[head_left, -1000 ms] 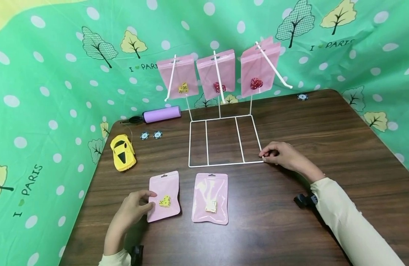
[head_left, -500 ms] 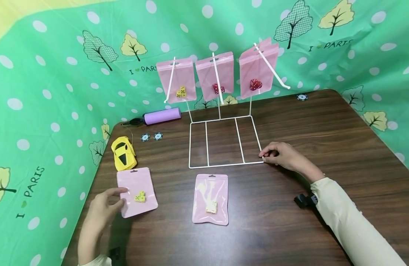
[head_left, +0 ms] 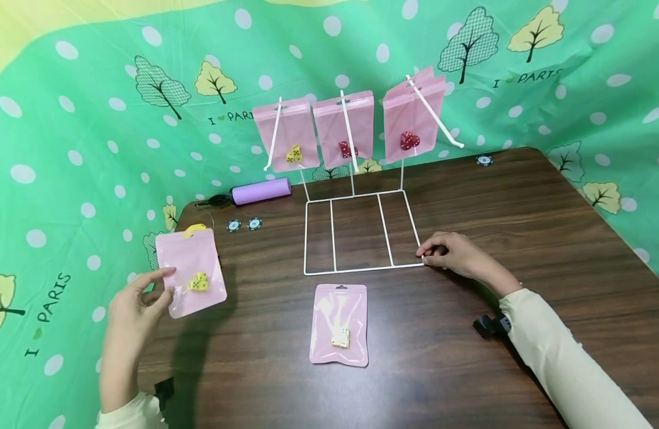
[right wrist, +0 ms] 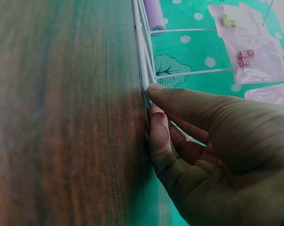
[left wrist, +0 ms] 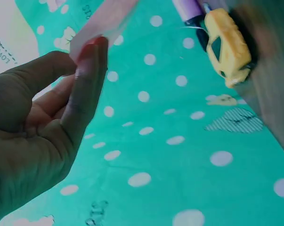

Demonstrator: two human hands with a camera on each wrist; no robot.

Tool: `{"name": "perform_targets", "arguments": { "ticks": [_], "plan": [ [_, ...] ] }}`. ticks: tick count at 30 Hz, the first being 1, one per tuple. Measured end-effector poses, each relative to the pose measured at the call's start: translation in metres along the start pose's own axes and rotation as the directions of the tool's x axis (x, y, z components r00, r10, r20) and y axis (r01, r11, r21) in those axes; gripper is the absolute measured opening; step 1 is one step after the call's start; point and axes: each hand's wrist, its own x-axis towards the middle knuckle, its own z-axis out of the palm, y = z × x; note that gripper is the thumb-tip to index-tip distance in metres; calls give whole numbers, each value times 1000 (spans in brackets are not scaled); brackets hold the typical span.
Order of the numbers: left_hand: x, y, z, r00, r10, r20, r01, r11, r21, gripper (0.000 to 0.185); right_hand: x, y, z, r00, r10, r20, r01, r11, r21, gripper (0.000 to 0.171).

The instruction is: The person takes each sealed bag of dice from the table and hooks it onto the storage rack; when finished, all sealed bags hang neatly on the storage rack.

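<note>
My left hand (head_left: 133, 304) pinches a pink pouch with yellow dice (head_left: 192, 271) by its lower left edge and holds it up above the table's left side; in the left wrist view the thumb and fingers (left wrist: 87, 70) grip the pouch edge (left wrist: 101, 23). My right hand (head_left: 444, 253) rests with curled fingers on the front right corner of the white wire rack (head_left: 361, 229), fingertips (right wrist: 156, 115) pressing its base wire (right wrist: 142, 66). A second pink pouch with pale dice (head_left: 339, 325) lies flat in front of the rack. Three pink pouches (head_left: 345, 128) hang on the rack's hooks.
A yellow toy car (left wrist: 226, 47) sits near the table's left edge, mostly hidden behind the held pouch. A purple pump (head_left: 260, 190) and two poker chips (head_left: 243, 224) lie behind it; another chip (head_left: 484, 159) sits at the back right. Green dotted cloth surrounds the dark wooden table (head_left: 522, 238).
My left hand slid the yellow-dice pouch leftward, then lifted it off the table up and to the left. The right hand stayed on the rack's corner.
</note>
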Motion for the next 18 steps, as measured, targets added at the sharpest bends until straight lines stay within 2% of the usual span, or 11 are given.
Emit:
{"name": "perform_targets", "arguments": {
  "ticks": [5,10,14,16,18],
  "plan": [
    [4,19,0,995,74,-66,-82,987,-135,35,-1,0,1,1000,0,1,0,1000,0,13],
    [1,43,3,982,147,-115,-174,943,-283,38,0,1,2,1000,5,6,-5,1000,9,13],
    [-3,65,7,954,254,-156,-295,886,-358,40,0,1,1,1000,3,2,-3,1000,1,13],
    [-4,76,9,939,303,-159,-342,859,-380,41,0,1,1,1000,-7,-3,7,1000,-6,12],
    [-4,88,12,928,341,-152,-374,843,-386,42,1,1,1,1000,-17,-7,17,1000,-13,12]
  ]
}}
